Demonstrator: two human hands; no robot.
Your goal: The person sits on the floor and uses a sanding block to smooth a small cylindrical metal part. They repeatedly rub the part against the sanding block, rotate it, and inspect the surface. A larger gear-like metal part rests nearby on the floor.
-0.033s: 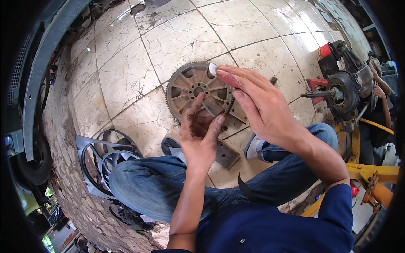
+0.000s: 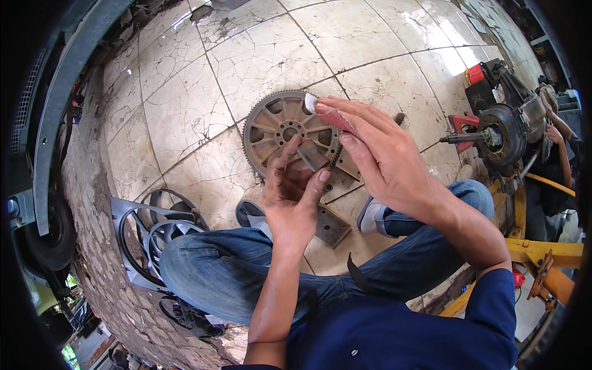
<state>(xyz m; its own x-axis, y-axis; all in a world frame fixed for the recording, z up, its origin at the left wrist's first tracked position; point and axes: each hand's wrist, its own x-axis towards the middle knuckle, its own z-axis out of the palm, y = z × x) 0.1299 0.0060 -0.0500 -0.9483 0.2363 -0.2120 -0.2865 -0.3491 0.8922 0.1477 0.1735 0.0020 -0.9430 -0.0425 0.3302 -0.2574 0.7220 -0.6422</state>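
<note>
My left hand (image 2: 288, 196), dark with grime on its fingers, grips a small grey metal block (image 2: 312, 156). Its index finger and thumb curve around the block, whose lower part the hand hides. Just to the right, my right hand (image 2: 383, 155) holds a strip of reddish sandpaper (image 2: 337, 119) with a pale backing, which lies along its fingers with one end curling past the fingertips. The sandpaper is raised apart from the block. Behind both hands a toothed flywheel (image 2: 266, 114) lies flat on the tiles, partly covered by them.
Dark metal plates (image 2: 332, 227) with holes lie between my feet. A fan in a square shroud (image 2: 126, 246) is beside my left knee. To the right stand a hub with a shaft (image 2: 502, 132) and a yellow metal frame (image 2: 546, 251). Another person's arm (image 2: 561, 142) reaches in at far right.
</note>
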